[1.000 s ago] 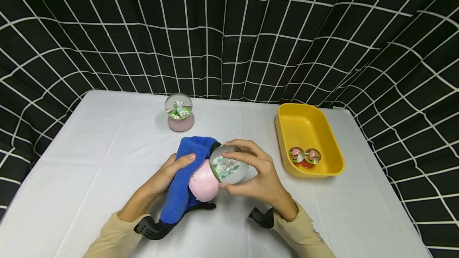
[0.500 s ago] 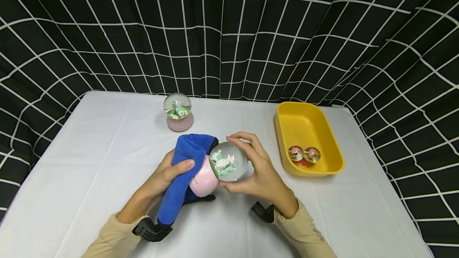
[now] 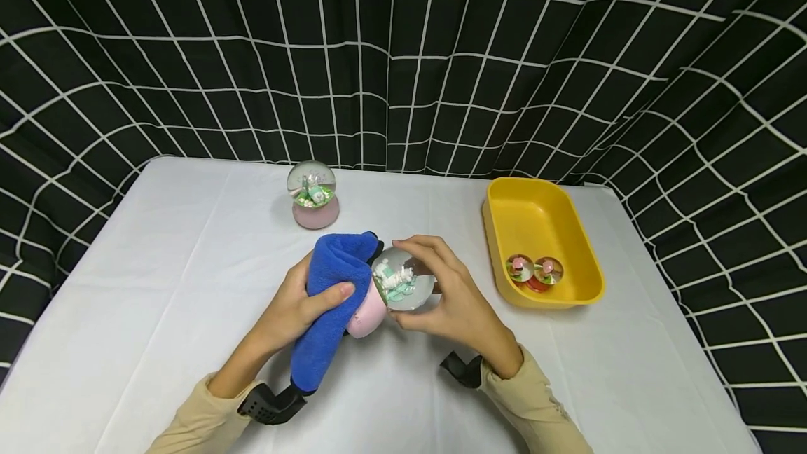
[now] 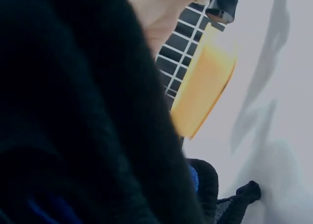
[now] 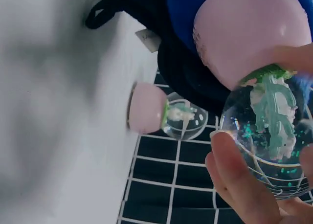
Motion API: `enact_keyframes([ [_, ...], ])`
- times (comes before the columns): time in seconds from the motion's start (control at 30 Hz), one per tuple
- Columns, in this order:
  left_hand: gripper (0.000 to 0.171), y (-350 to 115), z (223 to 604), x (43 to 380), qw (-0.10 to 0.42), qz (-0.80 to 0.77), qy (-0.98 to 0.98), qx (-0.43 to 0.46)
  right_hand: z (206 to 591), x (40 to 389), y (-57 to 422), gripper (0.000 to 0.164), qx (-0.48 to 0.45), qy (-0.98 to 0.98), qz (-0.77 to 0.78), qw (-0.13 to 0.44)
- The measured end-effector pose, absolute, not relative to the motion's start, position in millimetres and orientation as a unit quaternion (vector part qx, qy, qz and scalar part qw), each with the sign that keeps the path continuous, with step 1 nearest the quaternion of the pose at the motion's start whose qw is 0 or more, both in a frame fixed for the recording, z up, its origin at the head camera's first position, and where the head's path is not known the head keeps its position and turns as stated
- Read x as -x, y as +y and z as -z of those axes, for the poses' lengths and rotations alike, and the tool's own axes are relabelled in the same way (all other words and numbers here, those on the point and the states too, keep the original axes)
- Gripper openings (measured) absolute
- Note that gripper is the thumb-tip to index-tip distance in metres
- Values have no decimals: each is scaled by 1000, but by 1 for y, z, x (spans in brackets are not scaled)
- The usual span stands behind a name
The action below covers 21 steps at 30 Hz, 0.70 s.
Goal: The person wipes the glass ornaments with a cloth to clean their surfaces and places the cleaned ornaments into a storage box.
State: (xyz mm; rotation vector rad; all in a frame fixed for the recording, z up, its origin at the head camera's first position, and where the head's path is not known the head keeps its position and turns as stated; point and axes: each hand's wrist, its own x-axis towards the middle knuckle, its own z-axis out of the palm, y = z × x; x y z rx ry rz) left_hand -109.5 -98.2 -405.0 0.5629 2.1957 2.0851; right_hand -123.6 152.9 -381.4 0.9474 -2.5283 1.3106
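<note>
A snow globe (image 3: pixel 403 279) with a pink base and a white and green figure inside is held on its side above the table. My right hand (image 3: pixel 457 300) grips its clear ball between thumb and fingers. Around the pink base, my left hand (image 3: pixel 296 307) holds a blue cloth (image 3: pixel 334 279) with black edging, its thumb on top. In the right wrist view the pink base (image 5: pixel 254 33) rests against the cloth, and glitter floats in the ball (image 5: pixel 264 136). Dark cloth (image 4: pixel 98 111) fills much of the left wrist view and hides the left fingers.
Another snow globe (image 3: pixel 313 195) with a pink base stands upright at the back of the white table (image 3: pixel 189 244). To the right, a yellow tray (image 3: pixel 536 209) holds two small globes (image 3: pixel 520 268) with red at their bases. A black gridded curtain (image 3: pixel 403 62) hangs behind.
The globe has turned a little in my hands. The cloth now covers more of the pink base, and its lower part has shifted slightly right. The tray and standing globe stay put.
</note>
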Motion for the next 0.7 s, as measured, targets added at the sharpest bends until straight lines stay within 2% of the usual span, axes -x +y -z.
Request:
enact_keyframes([
  [0.27, 51, -95, 402, 107, 43, -658, 727, -194, 384, 125, 152, 74, -311, -830, -455, 85],
  [0.5, 36, -96, 402, 108, 14, -644, 751, -145, 383, 123, 150, 71, -339, -808, -471, 104],
  [0.7, 33, -102, 405, 112, 79, -671, 726, -126, 381, 119, 149, 71, -368, -788, -483, 101],
])
